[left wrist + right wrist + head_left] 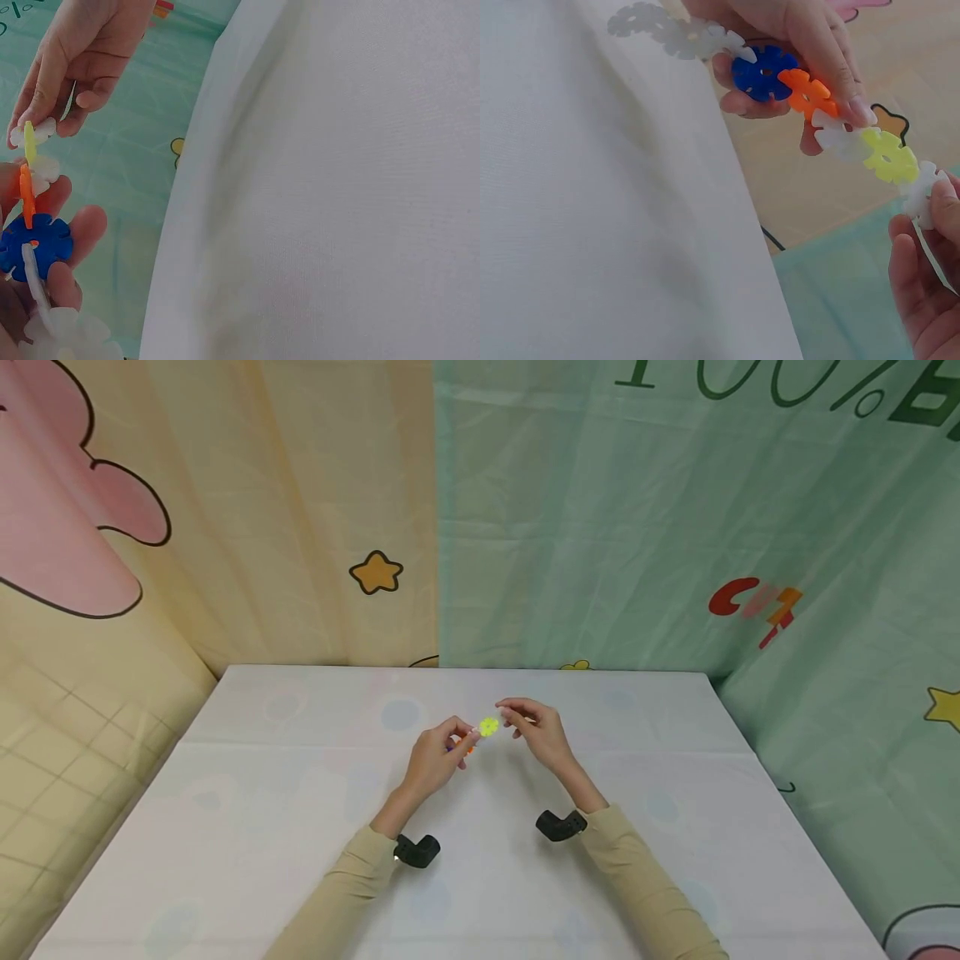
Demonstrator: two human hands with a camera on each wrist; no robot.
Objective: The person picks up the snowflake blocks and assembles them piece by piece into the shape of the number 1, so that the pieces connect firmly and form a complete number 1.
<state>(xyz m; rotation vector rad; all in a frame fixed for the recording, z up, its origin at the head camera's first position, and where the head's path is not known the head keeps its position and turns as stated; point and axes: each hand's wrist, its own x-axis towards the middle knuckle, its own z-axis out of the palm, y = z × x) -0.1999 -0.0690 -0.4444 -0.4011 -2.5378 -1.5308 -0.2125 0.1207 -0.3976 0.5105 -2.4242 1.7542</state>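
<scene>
A chain of notched plastic snowflake discs hangs in the air above the table. My left hand (433,757) grips it around the blue disc (761,73), the orange disc (807,94) and a white disc (843,139). Past its fingertips is the yellow disc (891,159). At the chain's end, my right hand (547,737) pinches another white disc (922,196) between thumb and fingers; it touches or overlaps the yellow one, but whether they are slotted together I cannot tell. Behind the blue disc, several translucent white discs (656,28) trail from the left palm.
Under both hands spreads a white-covered table (247,827). A yellow curtain (300,510) and a green curtain (570,527) stand behind its far edge. Each wrist wears a black camera (417,852).
</scene>
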